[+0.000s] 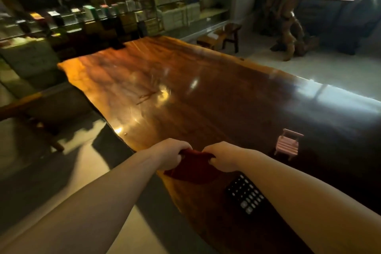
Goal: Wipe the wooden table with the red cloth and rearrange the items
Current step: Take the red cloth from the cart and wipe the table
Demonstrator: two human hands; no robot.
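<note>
A long glossy wooden table (185, 93) stretches away from me. Near its left edge lies the red cloth (190, 168). My left hand (170, 153) grips the cloth's upper left part and my right hand (221, 158) grips its upper right part, fingers curled into the fabric. A black remote control (245, 196) with pale buttons lies on the table just below my right wrist. A small pink toy chair (288, 143) stands on the table to the right of my right hand.
A wooden bench (31, 105) stands on the floor left of the table. Glass shelves of boxes (103, 12) line the back wall. A small wooden stool (222, 37) and a carved wooden sculpture (288, 16) stand beyond the table's far end.
</note>
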